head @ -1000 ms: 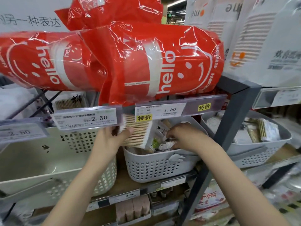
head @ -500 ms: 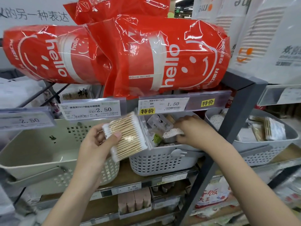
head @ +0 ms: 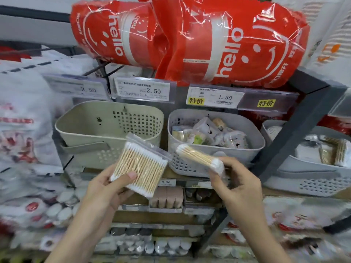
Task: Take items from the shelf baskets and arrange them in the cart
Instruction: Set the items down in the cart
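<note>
Head view, nearest first: left hand (head: 106, 188) gripping a flat pack of cotton swabs (head: 141, 166), thumb pressed across its lower front, fingers curled behind, pack tilted with its zip edge up. Right hand (head: 237, 179) pinching a smaller swab bundle (head: 199, 157) by one white-tipped end, bundle slanting up and to the left. Both packs held in the air just in front of the grey basket (head: 252, 147), flat pack left of its front wall, small bundle over its front rim, the two packs near each other but apart.

Inside the grey basket, a jumble of small wrapped packets (head: 214, 133). Just left of the grey basket, a beige basket (head: 81, 120) with a perforated wall. Right of the grey basket, past a slanted dark shelf post (head: 296, 128), another pale basket (head: 303, 179) holding more swab packs. Above the grey basket, price tags (head: 214, 97) reading 1.50 and 2.50 on the shelf edge. Above those, red "hello" bags (head: 228, 40) lying on the upper shelf. Below the grey basket, lower shelves with blurred goods.
</note>
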`<state>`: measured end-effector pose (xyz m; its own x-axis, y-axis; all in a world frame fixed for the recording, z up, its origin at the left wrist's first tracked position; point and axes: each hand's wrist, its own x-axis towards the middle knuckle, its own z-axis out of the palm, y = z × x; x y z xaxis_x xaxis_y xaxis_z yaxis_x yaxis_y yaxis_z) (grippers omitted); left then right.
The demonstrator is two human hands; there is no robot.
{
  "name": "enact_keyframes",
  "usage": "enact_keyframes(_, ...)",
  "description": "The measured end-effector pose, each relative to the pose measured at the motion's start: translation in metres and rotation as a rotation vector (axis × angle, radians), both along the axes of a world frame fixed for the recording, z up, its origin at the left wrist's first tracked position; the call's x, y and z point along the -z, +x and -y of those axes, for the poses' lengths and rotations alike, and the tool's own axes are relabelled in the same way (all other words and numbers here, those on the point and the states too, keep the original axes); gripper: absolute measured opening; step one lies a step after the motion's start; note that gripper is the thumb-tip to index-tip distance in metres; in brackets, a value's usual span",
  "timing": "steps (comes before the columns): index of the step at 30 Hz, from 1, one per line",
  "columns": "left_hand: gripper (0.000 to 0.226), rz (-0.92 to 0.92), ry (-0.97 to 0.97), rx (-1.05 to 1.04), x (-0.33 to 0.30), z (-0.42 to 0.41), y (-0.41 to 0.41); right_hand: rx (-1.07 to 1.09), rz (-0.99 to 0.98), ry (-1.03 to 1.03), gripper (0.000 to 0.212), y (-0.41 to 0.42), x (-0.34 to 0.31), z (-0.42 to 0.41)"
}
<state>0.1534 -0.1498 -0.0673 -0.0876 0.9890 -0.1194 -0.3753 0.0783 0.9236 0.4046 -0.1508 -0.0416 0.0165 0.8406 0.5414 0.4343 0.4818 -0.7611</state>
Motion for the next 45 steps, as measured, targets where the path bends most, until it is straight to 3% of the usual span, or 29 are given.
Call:
enact_keyframes(6, 0.044, 0.100, -0.168, -0.176, 0.026, 0.089, -0.025, -0.176, -0.244, -0.366, 0.029, -0.048, 0.042, 0.035)
enact_keyframes(10, 0.042, 0.342, -0.235, -0.282, 0.039, 0.155, -0.046, -0.308, -0.439, -0.646, 0.032, -0.090, 0.066, 0.054)
enact_keyframes(15, 0.058, 0.600, -0.150, -0.264, 0.048, 0.214, -0.074, -0.427, -0.452, -0.894, 0.030, -0.146, 0.085, 0.083)
enact_keyframes(22, 0.090, 0.861, -0.121, -0.508, 0.057, 0.273, -0.127, -0.562, -0.408, -1.135, 0.027, -0.235, 0.104, 0.105)
enact_keyframes(25, 0.074, 0.861, -0.183, -0.671, 0.059, 0.300, -0.163, -0.608, -0.390, -1.192, 0.028, -0.292, 0.114, 0.112)
enact_keyframes(31, 0.088, 0.801, -0.174, -0.960, 0.090, 0.366, -0.263, -0.788, -0.344, -1.288, 0.037, -0.415, 0.136, 0.151)
enact_keyframes(39, 0.039, 0.656, -0.416, -1.155, 0.117, 0.414, -0.366, -0.858, -0.256, -1.441, 0.025, -0.523, 0.156, 0.181)
enact_keyframes(45, 0.013, 0.649, -0.440, -1.179, 0.141, 0.397, -0.421, -0.787, -0.146, -1.452, 0.016, -0.582, 0.174, 0.151)
